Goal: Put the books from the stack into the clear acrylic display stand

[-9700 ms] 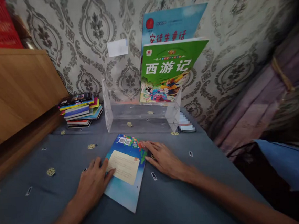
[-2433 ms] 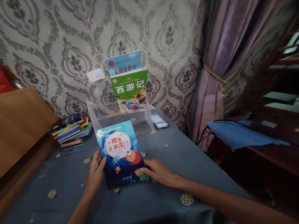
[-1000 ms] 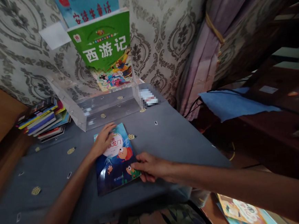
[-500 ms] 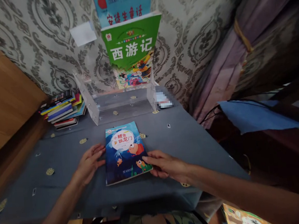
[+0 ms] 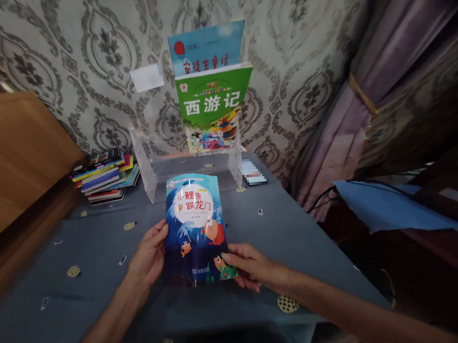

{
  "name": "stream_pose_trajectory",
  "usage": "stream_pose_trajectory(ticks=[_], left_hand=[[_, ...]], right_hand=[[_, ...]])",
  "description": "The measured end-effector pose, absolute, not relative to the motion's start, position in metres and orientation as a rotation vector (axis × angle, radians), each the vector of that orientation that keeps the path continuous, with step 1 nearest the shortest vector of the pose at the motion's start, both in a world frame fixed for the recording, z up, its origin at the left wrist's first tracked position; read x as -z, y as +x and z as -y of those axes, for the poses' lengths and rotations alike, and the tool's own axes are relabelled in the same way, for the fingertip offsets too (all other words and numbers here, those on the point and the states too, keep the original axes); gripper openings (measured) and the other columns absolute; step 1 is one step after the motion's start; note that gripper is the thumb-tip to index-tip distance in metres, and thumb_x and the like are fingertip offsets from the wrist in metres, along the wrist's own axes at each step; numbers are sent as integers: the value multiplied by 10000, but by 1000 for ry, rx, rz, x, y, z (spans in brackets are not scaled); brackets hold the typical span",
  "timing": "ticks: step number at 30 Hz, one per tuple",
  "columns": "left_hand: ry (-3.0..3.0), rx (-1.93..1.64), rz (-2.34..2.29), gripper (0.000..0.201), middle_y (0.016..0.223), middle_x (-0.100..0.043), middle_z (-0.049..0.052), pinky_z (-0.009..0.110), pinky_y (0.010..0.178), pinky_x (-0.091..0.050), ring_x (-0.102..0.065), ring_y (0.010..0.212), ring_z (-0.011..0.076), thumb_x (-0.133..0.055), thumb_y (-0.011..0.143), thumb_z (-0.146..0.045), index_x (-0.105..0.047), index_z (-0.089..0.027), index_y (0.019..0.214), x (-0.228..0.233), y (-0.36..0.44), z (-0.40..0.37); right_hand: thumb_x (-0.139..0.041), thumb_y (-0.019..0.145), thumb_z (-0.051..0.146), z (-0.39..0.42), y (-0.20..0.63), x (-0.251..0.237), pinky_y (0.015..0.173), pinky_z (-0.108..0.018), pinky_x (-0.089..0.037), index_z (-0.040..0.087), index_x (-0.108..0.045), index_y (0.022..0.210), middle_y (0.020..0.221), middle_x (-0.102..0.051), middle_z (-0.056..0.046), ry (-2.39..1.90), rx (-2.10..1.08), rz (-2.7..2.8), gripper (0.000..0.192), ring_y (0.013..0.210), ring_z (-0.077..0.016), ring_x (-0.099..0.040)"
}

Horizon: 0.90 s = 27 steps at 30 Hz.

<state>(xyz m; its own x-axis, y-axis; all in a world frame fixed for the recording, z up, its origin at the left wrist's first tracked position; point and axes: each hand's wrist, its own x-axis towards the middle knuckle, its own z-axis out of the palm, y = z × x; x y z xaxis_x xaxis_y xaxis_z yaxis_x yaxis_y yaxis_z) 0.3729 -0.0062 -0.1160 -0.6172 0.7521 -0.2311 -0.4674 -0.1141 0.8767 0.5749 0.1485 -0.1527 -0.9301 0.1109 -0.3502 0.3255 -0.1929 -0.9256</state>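
Lifted off the cloth (image 5: 79,241) since half a second ago, our blue fish-cover book (image 5: 196,227) tilts up, left hand (image 5: 148,254) and right hand (image 5: 252,267) gripping its lower edges.

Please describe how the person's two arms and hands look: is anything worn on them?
Both forearms are bare, with no sleeves in view. The left hand and the right hand wear no gloves. No watch, ring or bracelet shows on either wrist or on the fingers that can be seen.

Three picture books (image 5: 196,227), one book stack (image 5: 104,176), one clear stand (image 5: 191,166), two hands (image 5: 146,257)
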Motion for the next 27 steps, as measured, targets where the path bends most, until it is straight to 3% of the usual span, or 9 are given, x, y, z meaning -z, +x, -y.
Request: stream_pose_trajectory(ticks=[3,8,12,18,23,27], left_hand=[[385,-1882,-1248,297,1016,-764,62,352,915,-578,-715,1008,246,-744,777,-222,-692,-167,1065,106,373,-1],[399,-1946,-1114,293,1099,-751,77,400,996,-526,-672,1122,274,-701,768,-202,-696,-179,1060,101,362,-14],[418,-2077,-1111,280,1040,-761,79,418,1025,-494,-629,1182,305,-656,711,-222,-723,-161,976,98,354,-37],[383,-2151,-1203,218,921,-769,62,414,1032,-473,-626,1171,314,-667,645,-267,-728,-172,832,106,344,-66],[386,-2127,-1253,241,966,-764,69,428,1056,-443,-610,1192,323,-679,641,-326,-727,-182,828,129,340,-74],[386,-2168,-1296,272,1003,-760,57,402,1065,-431,-586,1225,311,-701,624,-333,-732,-202,861,142,340,-75]], right_hand=[[-522,809,757,-160,572,146,349,-167,-244,192,-506,959,520,-550,71,477,2197,-2100,585,347,-64,-427],[-452,933,633,-192,567,129,455,-213,-386,170,-567,1022,668,-556,33,348,1873,-2710,485,440,-78,-468],[-405,998,511,-218,554,127,572,-251,-441,191,-578,1069,728,-583,17,216,1606,-3012,371,528,-115,-524],[-407,1013,446,-235,538,143,680,-269,-467,211,-599,1092,818,-650,-5,222,1444,-3181,314,658,-156,-570],[-443,1004,413,-235,539,157,801,-294,-477,205,-634,1064,933,-704,-42,294,1365,-3219,289,856,-207,-632],[-461,991,357,-233,542,158,809,-305,-476,224,-644,1057,1001,-726,-50,335,1272,-3221,236,892,-225,-661]])
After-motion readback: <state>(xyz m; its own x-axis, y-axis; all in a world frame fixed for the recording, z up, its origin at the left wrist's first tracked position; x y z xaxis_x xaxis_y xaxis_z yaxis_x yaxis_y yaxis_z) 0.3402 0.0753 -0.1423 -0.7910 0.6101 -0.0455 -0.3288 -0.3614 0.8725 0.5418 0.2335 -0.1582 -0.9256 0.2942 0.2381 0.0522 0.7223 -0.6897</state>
